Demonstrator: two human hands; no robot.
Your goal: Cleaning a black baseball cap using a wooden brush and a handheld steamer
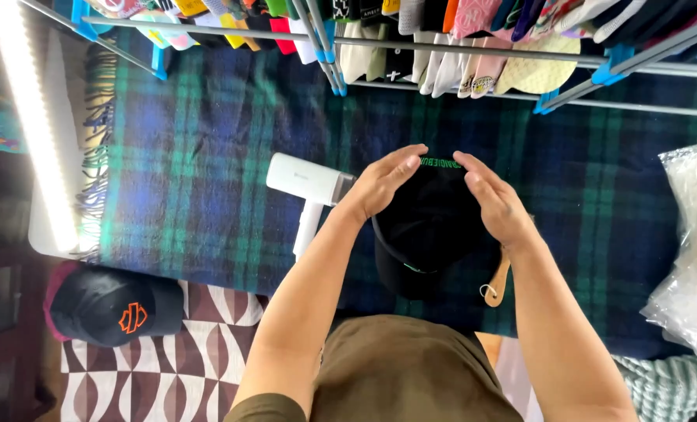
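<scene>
Centrally, a black cap [430,227] rested on the plaid blanket [208,180], its brim pointing toward the person. Both hands lay against the cap's crown: the left hand [383,184] pressed flat on the side nearer the steamer, the right hand [493,199] pressed flat on the opposite side. Fingers of both hands were extended and lightly curved over the fabric, shaping it rather than clenching it. A white handheld steamer [309,191] lay on the blanket just beside the cap, close to the left wrist. A wooden handle [498,283] protruded from under the cap near the right forearm. A second black cap with an orange emblem [114,306] sat well apart from the first cap, off the blanket's edge, on a patterned rug [169,367]. Beyond the cap, a metal rack [473,55] carried rows of caps.
</scene>
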